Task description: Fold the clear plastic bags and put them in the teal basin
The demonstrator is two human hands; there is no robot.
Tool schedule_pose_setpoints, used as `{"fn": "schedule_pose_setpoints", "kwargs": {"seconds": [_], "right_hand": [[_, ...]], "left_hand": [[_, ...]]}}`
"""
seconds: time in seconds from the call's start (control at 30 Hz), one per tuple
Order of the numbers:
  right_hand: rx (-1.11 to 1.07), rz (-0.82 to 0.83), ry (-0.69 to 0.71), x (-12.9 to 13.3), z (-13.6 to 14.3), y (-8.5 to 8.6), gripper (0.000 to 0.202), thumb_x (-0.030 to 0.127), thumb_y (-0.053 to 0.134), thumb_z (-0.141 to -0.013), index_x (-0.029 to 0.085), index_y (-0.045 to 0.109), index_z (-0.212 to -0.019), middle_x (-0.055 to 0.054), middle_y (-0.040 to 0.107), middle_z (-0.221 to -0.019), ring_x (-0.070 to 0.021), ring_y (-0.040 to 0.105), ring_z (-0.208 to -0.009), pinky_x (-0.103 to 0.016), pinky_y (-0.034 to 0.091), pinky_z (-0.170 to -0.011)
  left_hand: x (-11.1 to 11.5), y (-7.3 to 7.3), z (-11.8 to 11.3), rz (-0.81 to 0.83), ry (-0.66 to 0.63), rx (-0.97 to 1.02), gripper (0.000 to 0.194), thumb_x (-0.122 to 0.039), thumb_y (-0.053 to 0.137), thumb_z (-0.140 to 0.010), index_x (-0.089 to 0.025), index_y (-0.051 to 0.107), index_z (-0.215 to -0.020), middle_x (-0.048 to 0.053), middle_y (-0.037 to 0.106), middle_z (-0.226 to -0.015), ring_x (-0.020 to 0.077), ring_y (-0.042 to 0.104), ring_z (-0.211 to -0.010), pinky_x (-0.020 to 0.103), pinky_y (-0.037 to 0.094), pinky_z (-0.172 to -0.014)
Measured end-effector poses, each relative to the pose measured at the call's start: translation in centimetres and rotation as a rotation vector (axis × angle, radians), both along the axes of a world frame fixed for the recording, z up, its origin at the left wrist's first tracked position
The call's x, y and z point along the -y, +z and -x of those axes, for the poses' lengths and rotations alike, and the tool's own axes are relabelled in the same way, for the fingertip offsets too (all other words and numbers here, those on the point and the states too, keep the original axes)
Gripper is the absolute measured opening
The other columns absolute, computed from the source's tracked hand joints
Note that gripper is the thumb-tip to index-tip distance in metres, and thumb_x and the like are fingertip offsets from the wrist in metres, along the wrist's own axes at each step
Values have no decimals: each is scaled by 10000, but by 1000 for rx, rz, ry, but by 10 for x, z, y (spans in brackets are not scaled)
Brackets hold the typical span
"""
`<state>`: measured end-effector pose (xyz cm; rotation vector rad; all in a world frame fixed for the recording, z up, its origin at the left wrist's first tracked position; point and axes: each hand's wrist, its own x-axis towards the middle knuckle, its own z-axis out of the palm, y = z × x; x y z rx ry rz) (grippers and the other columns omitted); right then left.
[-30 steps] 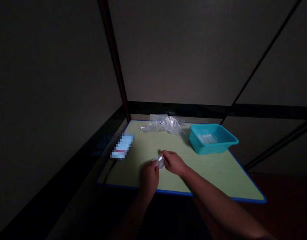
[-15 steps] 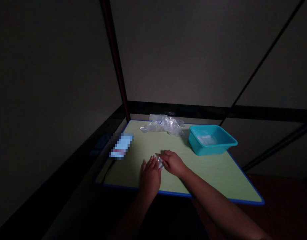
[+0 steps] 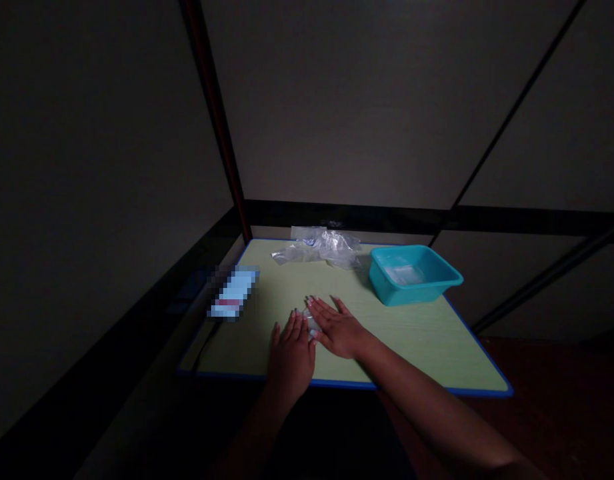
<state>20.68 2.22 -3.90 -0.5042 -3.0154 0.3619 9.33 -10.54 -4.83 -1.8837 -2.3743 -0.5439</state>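
A small piece of clear plastic (image 3: 312, 324) lies on the pale green table (image 3: 387, 347), partly covered by both hands. My left hand (image 3: 291, 350) rests flat with its fingers stretched forward, their tips at the plastic's left edge. From the right, my right hand (image 3: 337, 328) lies over the plastic with its fingers spread, the thumb close to my left hand. What is under the fingers is hidden.
Crumpled clear plastic bags (image 3: 324, 247) lie at the table's back edge. On the back right stands a turquoise basin (image 3: 411, 293) with something clear inside. A blurred-out lit screen (image 3: 234, 293) is at the left edge. Walls rise behind and left.
My right hand has opened from a bent-finger hold and now lies flat with its fingers spread over the plastic. The whole view has shifted a little, so the table appears further left.
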Motion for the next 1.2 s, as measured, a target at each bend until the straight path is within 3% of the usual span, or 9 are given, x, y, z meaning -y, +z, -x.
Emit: {"fn": "schedule_pose_setpoints", "kwargs": {"seconds": [0.33,0.53,0.63,0.7,0.77,0.83,0.93,1.03,1.2], "right_hand": [[-41,134,-37,-4,1,6,606,452,252,-974,206,117,-1511,-92,111,-1561,-234,66,-1438,-591,2,-1110],[-638,342,-185,-28,-13,22,600,456,106,-989,221,-71,-1512,-103,92,-1573,-232,121,-1433,-512,132,-1132],[-800,420,-251,-32,-15,26,589,405,66,-994,230,-253,-1457,-125,125,-1567,-220,198,-1417,-498,207,-1114],[-763,428,-220,-30,-14,24,625,434,135,-996,258,-253,-1454,-117,117,-1569,-216,181,-1421,-505,207,-1112],[-634,368,-123,-23,-12,20,668,477,228,-985,264,-158,-1487,-105,72,-1574,-222,114,-1434,-509,169,-1123],[-454,269,0,-14,-9,18,665,471,269,-981,240,-63,-1509,-107,55,-1571,-223,63,-1438,-514,120,-1132],[-221,157,135,-1,-5,17,640,412,289,-986,206,-7,-1514,-117,117,-1559,-209,86,-1435,-518,67,-1136],[-90,135,165,6,-3,17,638,398,312,-980,191,33,-1514,-132,165,-1544,-202,158,-1424,-526,47,-1134],[-43,113,147,7,-2,9,639,422,358,-963,173,137,-1508,-149,201,-1527,-211,184,-1418,-533,37,-1132]], "left_hand": [[17,-3,13,-62,-40,-99,567,-348,488,-888,-139,389,-1407,188,324,-1494,329,286,-1390,600,277,-1057],[9,11,32,-348,73,-55,788,-331,498,-884,-168,44,-1507,197,57,-1566,355,49,-1437,624,215,-1070],[5,17,46,-354,53,-62,797,-354,557,-850,-209,126,-1505,167,17,-1575,378,-19,-1430,612,196,-1083],[3,18,51,-204,-103,-93,735,-370,577,-836,-244,245,-1480,146,119,-1570,371,53,-1432,607,209,-1082],[2,17,50,-29,-282,-97,722,-408,580,-829,-244,282,-1465,141,245,-1539,333,180,-1423,587,228,-1086],[3,15,45,87,-371,-67,740,-457,589,-811,-218,307,-1453,147,336,-1500,298,281,-1397,568,233,-1095],[4,13,37,142,-365,-7,713,-498,616,-779,-204,409,-1394,156,419,-1451,291,346,-1367,576,214,-1101],[3,10,35,129,-366,13,659,-482,628,-773,-195,469,-1345,159,441,-1436,296,355,-1362,577,212,-1105],[8,0,45,-111,-290,-30,526,-362,551,-849,-128,491,-1316,183,501,-1381,294,411,-1325,523,308,-1086]]}}
